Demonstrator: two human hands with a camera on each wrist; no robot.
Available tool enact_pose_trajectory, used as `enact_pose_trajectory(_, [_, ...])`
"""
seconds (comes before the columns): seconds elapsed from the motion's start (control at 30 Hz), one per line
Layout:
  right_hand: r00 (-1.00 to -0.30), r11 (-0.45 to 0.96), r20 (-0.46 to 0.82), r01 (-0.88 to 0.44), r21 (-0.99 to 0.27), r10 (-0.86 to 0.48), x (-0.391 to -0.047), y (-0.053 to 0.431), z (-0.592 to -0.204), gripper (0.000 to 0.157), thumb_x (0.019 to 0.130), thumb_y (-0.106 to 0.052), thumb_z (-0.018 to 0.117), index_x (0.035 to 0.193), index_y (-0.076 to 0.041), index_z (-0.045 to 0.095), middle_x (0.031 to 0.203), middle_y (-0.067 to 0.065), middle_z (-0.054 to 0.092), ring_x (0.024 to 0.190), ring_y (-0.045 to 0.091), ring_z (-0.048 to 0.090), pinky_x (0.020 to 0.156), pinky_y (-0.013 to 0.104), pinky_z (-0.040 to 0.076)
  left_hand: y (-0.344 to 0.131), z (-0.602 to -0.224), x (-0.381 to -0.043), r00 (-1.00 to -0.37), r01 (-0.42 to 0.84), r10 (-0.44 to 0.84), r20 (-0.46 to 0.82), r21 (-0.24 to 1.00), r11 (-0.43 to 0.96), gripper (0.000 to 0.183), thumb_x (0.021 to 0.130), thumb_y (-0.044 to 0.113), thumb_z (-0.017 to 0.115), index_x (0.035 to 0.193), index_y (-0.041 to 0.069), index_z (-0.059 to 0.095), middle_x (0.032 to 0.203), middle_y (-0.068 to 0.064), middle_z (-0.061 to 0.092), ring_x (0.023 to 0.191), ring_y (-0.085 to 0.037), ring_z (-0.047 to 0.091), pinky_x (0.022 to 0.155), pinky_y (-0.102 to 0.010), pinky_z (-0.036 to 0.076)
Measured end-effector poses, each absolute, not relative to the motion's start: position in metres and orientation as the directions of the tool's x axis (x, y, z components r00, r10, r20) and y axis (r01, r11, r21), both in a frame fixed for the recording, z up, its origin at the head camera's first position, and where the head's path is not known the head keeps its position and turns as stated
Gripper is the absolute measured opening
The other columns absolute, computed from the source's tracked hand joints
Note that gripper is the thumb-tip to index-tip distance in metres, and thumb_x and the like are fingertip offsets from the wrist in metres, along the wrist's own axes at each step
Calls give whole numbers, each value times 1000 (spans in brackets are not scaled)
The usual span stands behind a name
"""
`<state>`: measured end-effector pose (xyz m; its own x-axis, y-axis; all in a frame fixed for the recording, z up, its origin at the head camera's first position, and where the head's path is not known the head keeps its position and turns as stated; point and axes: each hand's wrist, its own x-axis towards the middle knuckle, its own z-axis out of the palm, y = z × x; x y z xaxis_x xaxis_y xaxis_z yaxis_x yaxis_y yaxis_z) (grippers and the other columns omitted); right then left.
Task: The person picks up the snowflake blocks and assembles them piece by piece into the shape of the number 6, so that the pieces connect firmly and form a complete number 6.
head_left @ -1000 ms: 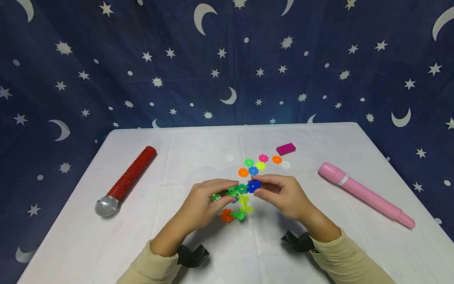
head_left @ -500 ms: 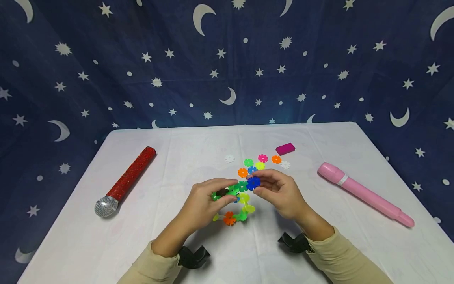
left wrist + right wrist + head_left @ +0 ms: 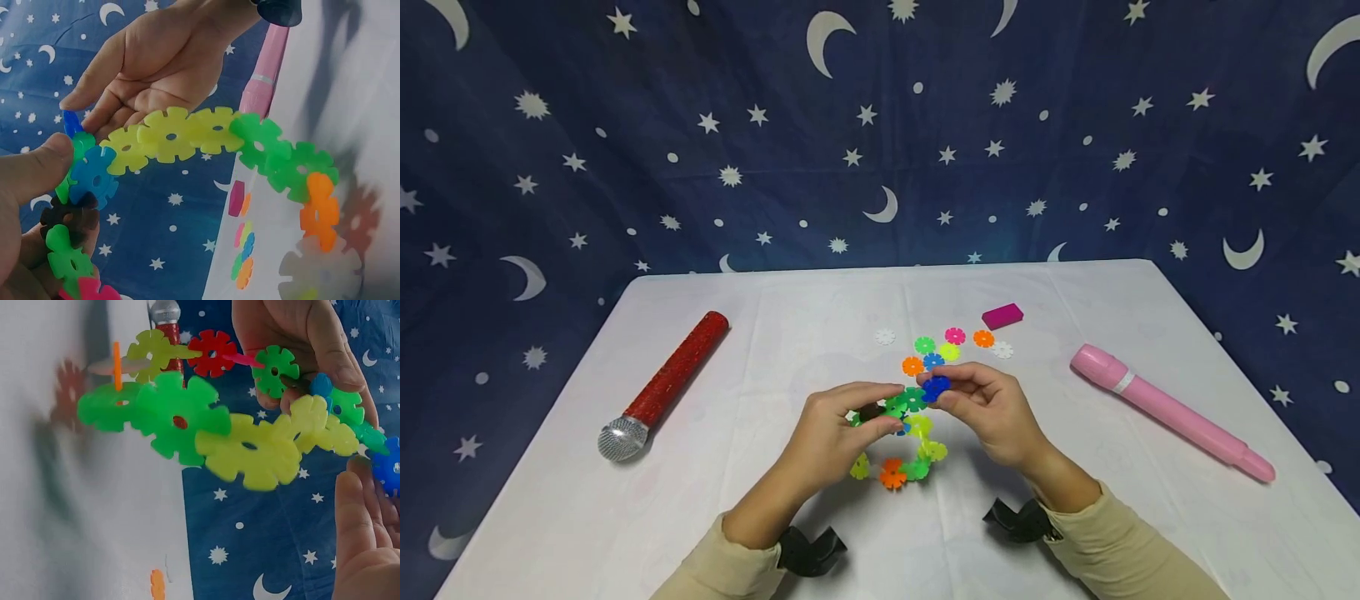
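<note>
My left hand (image 3: 829,432) grips a ring-like chain of interlocking flower-shaped plastic discs (image 3: 170,135), with thumb and fingers around its green and black links. The chain hangs in a loop over the table, with yellow, green, orange and clear discs linked edge to edge. In the right wrist view, red and pink discs (image 3: 212,354) also show in it. Between thumb and fingers my right hand (image 3: 1002,415) pinches a dark blue disc (image 3: 936,389). This disc is right at the edge of the teal-green end disc (image 3: 913,399).
Several loose discs lie behind the hands, among them an orange disc (image 3: 913,367) and a white disc (image 3: 885,337). A magenta block (image 3: 1002,316) is at the back. A red glitter microphone (image 3: 676,371) lies left, a pink microphone-shaped stick (image 3: 1176,412) right.
The chain's lower loop has swung down toward me and more of it shows. My right hand drew slightly away with the dark blue disc, then returned to the green end disc.
</note>
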<state>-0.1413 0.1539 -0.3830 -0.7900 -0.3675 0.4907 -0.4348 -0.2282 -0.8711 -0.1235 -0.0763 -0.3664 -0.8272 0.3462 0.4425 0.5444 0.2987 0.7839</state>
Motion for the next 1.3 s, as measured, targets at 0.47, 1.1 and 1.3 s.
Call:
enact_pose_trajectory(0.47, [-819, 22, 470, -504, -863, -330, -142, 153, -382, 37, 91, 12, 64, 126, 17, 55, 116, 32, 64, 103, 13, 68, 89, 26, 53, -70, -363, -122, -894, 429, 320, 314, 807, 405, 50, 88, 10, 78, 135, 10, 61, 107, 1, 69, 77, -9, 62, 66, -30, 54])
enact_pose_trajectory(1.1, [-962, 842, -73, -194, -504, -265, -201, 231, -417, 63, 97, -30, 63, 144, 9, 45, 143, 31, 46, 134, 48, 38, 111, 61, 27, -78, -364, -125, -880, 452, 367, 303, 772, 447, 49, 95, 10, 65, 143, 17, 56, 114, -6, 69, 76, -11, 56, 65, -29, 50])
enact_pose_trajectory(1.3, [-958, 823, -41, -220, -524, -283, -201, 228, -416, 46, 96, -18, 65, 135, 6, 57, 134, 25, 58, 127, 44, 49, 108, 59, 34, -79, -365, -124, -880, 462, 353, 319, 751, 472, 46, 94, 10, 64, 139, 19, 61, 92, 4, 63, 83, -13, 53, 68, -34, 49])
